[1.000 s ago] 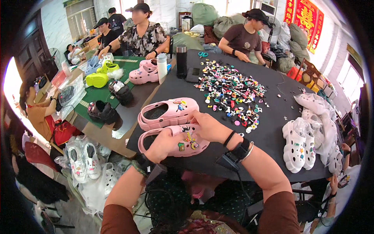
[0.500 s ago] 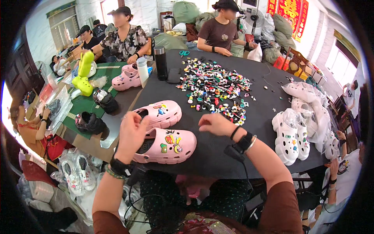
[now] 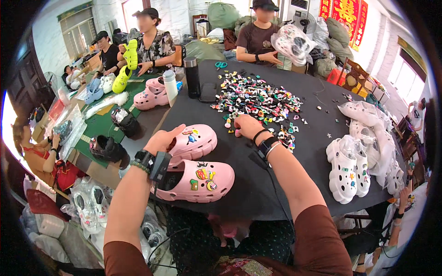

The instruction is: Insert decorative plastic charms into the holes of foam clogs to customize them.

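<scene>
Two pink clogs lie side by side in front of me, toes to the right. The nearer clog (image 3: 209, 184) carries several colourful charms, and the far clog (image 3: 202, 140) has a few too. My left hand (image 3: 163, 141) is over the opening of the far clog, fingers stretched along its upper; some of them are hidden. At the near edge of a heap of small colourful shoe charms (image 3: 258, 96), my right hand (image 3: 248, 126) has its fingers curled and pinched together. A small pinkish bit shows at its fingertips, too small to make out.
White clogs (image 3: 343, 170) with charms stand at the right beside plastic-wrapped pairs (image 3: 366, 119). A black bottle (image 3: 192, 77), a white bottle (image 3: 170, 87) and teal scissors (image 3: 221, 65) are farther off. Across the table one person holds a bagged pair (image 3: 293, 43); another holds lime clogs (image 3: 130, 54).
My right hand has moved away from me to the charm heap. My left hand has shifted slightly and straightened its fingers. A co-worker has lifted a bagged pair of shoes.
</scene>
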`<state>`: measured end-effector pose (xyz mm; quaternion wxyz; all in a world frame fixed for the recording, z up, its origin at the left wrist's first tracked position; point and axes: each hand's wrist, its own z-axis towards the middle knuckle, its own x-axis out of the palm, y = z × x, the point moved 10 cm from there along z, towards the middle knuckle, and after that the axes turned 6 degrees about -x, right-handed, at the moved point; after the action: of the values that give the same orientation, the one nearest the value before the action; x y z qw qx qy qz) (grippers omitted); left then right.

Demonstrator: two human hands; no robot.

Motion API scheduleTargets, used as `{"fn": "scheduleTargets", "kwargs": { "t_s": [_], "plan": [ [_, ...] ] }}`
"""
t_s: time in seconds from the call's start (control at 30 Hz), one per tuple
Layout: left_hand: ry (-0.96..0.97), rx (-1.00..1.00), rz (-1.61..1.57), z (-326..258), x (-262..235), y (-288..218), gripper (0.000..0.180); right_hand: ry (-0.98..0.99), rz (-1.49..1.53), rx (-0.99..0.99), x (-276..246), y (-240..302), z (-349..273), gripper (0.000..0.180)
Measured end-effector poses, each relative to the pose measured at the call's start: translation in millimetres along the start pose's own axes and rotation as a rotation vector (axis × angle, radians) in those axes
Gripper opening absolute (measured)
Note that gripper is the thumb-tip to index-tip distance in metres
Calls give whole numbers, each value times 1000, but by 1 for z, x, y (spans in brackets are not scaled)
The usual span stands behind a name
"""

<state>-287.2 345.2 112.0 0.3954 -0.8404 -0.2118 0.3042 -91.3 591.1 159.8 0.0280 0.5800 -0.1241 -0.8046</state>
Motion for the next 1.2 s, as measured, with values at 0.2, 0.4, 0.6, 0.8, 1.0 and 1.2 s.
{"fn": "scheduleTargets", "kwargs": {
  "t_s": [0.2, 0.4, 0.6, 0.8, 1.0, 1.2],
  "plan": [
    [240, 409, -199, -12, 36, -31, 30, 255, -100, 45, 17, -19, 1, 31],
    [272, 50, -538, -72, 48, -31, 30, 178, -3, 97, 19, -32, 1, 6],
    [462, 165, -601, -75, 64, -24, 36, 129, -54, 118, 15, -33, -4, 22],
    [535, 195, -607, -74, 70, -26, 36, 40, 35, 113, -19, -21, -3, 7],
    [554, 201, -575, -72, 70, -22, 38, -83, -46, 17, -66, 23, 9, 14],
    [538, 265, -532, -75, 70, -23, 37, 73, 530, -14, -61, 97, 26, 13]
  ]
}}
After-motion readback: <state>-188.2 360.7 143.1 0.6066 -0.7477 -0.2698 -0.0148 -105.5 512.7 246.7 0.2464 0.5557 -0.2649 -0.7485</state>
